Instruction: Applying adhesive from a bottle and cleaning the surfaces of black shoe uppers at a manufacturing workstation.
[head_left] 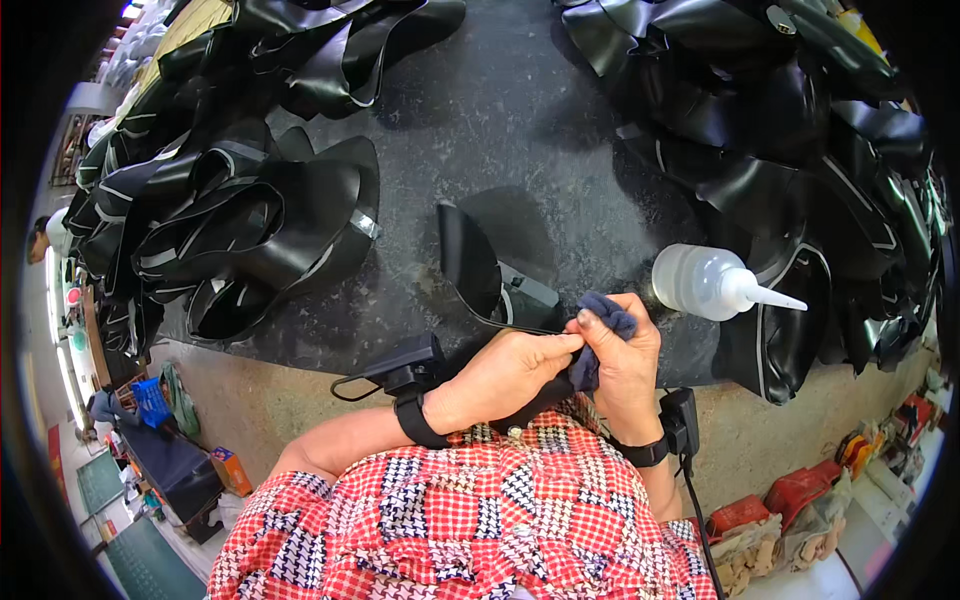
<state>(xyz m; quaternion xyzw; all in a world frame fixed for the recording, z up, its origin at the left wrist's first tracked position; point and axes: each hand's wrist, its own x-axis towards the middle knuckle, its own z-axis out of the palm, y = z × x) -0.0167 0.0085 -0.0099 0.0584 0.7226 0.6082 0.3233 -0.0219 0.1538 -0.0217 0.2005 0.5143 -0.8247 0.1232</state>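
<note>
Our right hand (625, 350) grip pinches dark blue cloth (603, 320); left hand (505, 375) grip pinches black rubber strip (480, 265), long axis running away across dark desk (520, 130).

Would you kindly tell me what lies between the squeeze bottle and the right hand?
Nothing: in the head view only bare dark table separates the squeeze bottle from the right hand.
</note>
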